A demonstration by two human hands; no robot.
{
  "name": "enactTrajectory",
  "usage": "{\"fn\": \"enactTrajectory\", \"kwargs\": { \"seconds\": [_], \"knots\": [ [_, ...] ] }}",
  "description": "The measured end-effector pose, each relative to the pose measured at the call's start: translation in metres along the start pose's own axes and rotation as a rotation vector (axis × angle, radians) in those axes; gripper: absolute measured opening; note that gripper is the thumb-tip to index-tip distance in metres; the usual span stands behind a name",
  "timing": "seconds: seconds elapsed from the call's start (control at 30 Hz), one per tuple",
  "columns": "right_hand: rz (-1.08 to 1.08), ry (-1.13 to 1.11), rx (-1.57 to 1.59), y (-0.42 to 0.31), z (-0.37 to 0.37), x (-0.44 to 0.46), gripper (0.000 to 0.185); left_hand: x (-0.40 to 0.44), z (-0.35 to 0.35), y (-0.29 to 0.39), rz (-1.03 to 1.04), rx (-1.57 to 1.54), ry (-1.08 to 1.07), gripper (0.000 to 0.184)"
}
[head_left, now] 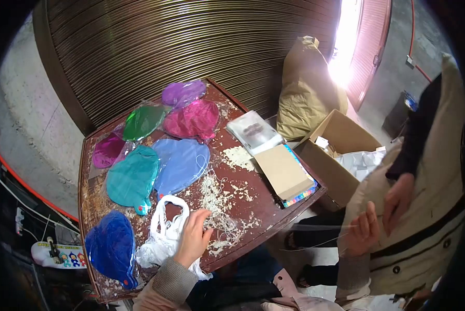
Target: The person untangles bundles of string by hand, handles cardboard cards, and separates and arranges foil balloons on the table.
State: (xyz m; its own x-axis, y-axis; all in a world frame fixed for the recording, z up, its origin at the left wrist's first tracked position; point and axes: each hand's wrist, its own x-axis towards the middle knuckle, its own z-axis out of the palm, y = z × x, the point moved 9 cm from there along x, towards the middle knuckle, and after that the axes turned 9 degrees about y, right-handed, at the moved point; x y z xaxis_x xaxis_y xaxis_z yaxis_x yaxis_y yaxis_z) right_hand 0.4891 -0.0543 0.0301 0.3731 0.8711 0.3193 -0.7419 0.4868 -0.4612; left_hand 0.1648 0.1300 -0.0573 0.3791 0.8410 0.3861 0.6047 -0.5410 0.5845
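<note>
My left hand [192, 236] lies at the table's near side against a white bundle of string [162, 246], fingers apart. Loose white thread [227, 228] is tangled on the tabletop beside its fingertips. Out past the table's right edge, my right hand [363, 231] is raised with its fingers closed on a thin pale thread [320, 227], partly blurred. Around the bundle lie rounded, shiny pieces in clear plastic: a dark blue piece [110, 246], a teal piece [133, 176] and a light blue piece [180, 163].
Green [143, 123], pink [192, 120] and purple [184, 93] pieces lie farther back. Clear bags [253, 130] and a cardboard piece [284, 171] sit at the table's right. Beyond are an open carton [346, 179] and a tan sack [310, 93]. Another person's hand [399, 199] is near my right hand.
</note>
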Motion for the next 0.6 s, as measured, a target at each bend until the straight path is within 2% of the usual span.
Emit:
{"fn": "enactTrajectory", "kwargs": {
  "seconds": [0.07, 0.1, 0.17, 0.27, 0.4, 0.6],
  "knots": [
    [-0.040, 0.052, -0.031, -0.015, -0.002, 0.006, 0.004, -0.001, -0.007, 0.023, 0.371, 0.324, 0.185, 0.019],
    [-0.066, 0.028, -0.078, -0.021, 0.003, 0.011, 0.005, 0.000, -0.007, 0.019, 0.372, 0.322, 0.187, 0.019],
    [-0.098, 0.004, -0.126, -0.033, 0.004, 0.022, 0.007, 0.000, -0.007, 0.000, 0.276, 0.329, 0.149, 0.021],
    [-0.147, 0.131, -0.171, -0.056, -0.022, 0.036, 0.008, 0.002, -0.013, -0.018, 0.184, 0.331, 0.102, 0.023],
    [-0.208, 0.209, -0.147, -0.084, -0.049, 0.057, 0.012, 0.006, -0.021, -0.037, 0.030, 0.522, -0.032, 0.022],
    [-0.263, 0.152, -0.164, -0.142, -0.079, 0.083, 0.019, -0.002, -0.036, -0.036, -0.049, 0.458, 0.069, 0.021]
  ]
}}
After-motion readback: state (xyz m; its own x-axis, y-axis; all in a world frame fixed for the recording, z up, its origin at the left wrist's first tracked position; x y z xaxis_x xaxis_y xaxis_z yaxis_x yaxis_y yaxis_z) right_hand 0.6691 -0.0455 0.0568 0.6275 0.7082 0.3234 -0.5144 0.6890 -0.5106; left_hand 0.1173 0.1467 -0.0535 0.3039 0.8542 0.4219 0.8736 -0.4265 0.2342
